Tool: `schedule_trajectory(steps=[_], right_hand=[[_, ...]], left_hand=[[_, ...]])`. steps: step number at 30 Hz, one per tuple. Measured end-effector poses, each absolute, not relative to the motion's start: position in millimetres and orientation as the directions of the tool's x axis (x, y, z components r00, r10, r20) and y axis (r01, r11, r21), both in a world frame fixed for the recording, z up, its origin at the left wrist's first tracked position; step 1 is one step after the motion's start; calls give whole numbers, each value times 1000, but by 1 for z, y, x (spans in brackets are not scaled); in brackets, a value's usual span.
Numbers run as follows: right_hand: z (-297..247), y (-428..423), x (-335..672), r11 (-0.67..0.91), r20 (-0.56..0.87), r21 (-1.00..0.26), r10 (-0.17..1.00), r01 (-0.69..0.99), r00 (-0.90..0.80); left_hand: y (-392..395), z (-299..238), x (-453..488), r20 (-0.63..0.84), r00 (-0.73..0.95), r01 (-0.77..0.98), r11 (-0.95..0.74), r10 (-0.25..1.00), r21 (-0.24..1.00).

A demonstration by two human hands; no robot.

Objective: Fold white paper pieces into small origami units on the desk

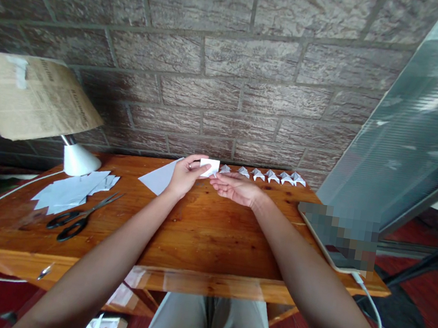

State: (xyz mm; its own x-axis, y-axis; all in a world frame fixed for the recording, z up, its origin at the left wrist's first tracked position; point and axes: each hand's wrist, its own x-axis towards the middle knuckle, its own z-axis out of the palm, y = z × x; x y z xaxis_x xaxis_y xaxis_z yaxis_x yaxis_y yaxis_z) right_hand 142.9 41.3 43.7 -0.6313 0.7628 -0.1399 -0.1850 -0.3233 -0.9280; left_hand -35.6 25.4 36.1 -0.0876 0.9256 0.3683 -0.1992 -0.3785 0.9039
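Observation:
Between my two hands, above the far part of the wooden table, is a small folded piece of white paper (209, 167). My left hand (188, 173) grips its left side, thumb in front and fingers behind. At the paper's lower right corner, my right hand (236, 187) pinches the edge with thumb and fingertips. Behind my left hand lies a larger white sheet (158, 177). Several folded white paper pieces (272, 176) stand in a row along the back edge, to the right of my hands.
Scissors (83, 215) with black handles lie on the left, beside a stack of cut white papers (72, 190). A lamp (81, 158) with a paper shade stands behind them. On the right lies a tablet (330, 239) with a white cable. A brick wall (229, 89) rises behind the table.

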Motion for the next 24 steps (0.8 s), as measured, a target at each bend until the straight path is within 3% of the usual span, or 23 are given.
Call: schedule_trajectory(steps=[24], right_hand=[[42, 41, 141, -326, -121, -917, 776, -230, -619]], left_hand=[[26, 36, -37, 363, -94, -178, -374, 927, 910]])
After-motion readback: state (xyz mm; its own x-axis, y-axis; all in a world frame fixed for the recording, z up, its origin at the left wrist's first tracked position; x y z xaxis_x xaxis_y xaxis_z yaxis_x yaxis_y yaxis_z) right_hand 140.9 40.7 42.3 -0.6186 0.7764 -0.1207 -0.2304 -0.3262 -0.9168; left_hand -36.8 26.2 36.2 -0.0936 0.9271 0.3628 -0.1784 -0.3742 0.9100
